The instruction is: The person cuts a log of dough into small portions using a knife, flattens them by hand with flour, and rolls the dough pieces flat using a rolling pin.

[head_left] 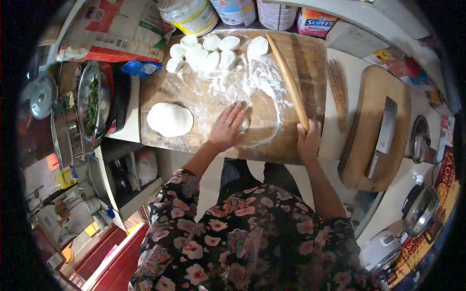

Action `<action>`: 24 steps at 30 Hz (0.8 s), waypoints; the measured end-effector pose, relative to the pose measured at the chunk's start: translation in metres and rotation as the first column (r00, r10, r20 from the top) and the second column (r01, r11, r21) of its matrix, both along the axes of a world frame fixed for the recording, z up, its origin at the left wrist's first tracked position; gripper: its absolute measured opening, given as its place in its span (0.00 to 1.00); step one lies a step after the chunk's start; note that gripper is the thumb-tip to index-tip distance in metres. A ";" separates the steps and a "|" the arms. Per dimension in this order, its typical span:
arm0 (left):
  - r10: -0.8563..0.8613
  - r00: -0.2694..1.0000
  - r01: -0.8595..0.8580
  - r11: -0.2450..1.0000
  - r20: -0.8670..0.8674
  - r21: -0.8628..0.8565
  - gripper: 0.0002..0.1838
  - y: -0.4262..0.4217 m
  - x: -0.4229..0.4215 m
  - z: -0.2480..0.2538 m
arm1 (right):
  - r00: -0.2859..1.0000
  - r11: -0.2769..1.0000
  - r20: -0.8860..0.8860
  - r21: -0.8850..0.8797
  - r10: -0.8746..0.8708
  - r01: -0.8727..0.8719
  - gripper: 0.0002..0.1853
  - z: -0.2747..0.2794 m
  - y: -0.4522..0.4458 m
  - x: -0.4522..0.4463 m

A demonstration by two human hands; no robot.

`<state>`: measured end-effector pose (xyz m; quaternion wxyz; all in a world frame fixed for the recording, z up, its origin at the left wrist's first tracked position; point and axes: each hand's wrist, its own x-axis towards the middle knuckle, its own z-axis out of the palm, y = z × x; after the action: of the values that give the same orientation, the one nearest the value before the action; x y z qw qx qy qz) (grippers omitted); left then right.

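My left hand (227, 128) lies flat on the floured wooden board (213, 140), fingers stretched out. Under its edge shows a small piece of dough (244, 125), mostly covered by the hand. At the board's right side, my right hand (309, 139) is closed around the near end of a long wooden rolling pin (287, 77), which slants away toward the back. A large smooth lump of dough (170, 120) rests left of my left hand. Several small white dough pieces (212, 42) lie at the back left, and another dough piece (257, 47) sits beside the rolling pin's far end.
Tubs (238, 12) and a flour bag (111, 29) line the back. On the left stands a bowl of chopped greens (91, 99). To the right are a straw brush (337, 89) and a chopping board (357, 165) bearing a cleaver (387, 127).
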<state>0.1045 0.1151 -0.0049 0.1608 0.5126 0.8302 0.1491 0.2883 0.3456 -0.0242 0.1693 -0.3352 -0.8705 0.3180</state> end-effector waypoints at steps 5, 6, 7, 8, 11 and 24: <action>0.078 0.993 -0.078 0.997 -0.087 0.003 0.38 -0.007 0.009 -0.011 | 1.000 1.000 0.002 -0.004 -0.004 0.004 0.19 -0.001 -0.001 -0.001; 0.258 0.959 -0.249 0.964 -0.115 0.089 0.38 0.005 0.020 -0.021 | 1.000 1.000 -0.006 -0.022 -0.011 0.011 0.19 0.002 -0.002 -0.002; 0.430 0.894 -0.406 0.896 -0.125 0.179 0.37 0.019 0.031 -0.029 | 1.000 0.999 -0.013 -0.038 -0.018 0.018 0.19 0.003 -0.002 -0.003; 0.534 0.834 -0.497 0.836 -0.139 0.230 0.38 0.033 0.046 -0.034 | 1.000 0.999 -0.011 -0.034 -0.010 0.010 0.19 0.001 -0.001 -0.002; 0.670 0.740 -0.633 0.726 -0.067 0.270 0.39 0.061 0.080 -0.033 | 0.999 0.999 -0.036 0.012 0.036 -0.035 0.19 -0.002 0.003 0.002; 0.505 0.815 -0.494 0.862 -0.286 0.114 0.32 -0.013 -0.019 -0.025 | 0.749 0.663 0.322 0.351 0.579 -0.662 0.27 0.030 0.052 -0.060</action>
<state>0.0854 0.1018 -0.0303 -0.0232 0.2963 0.9474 0.1191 0.2280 0.3974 0.0063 0.0415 0.0030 -0.9922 0.1175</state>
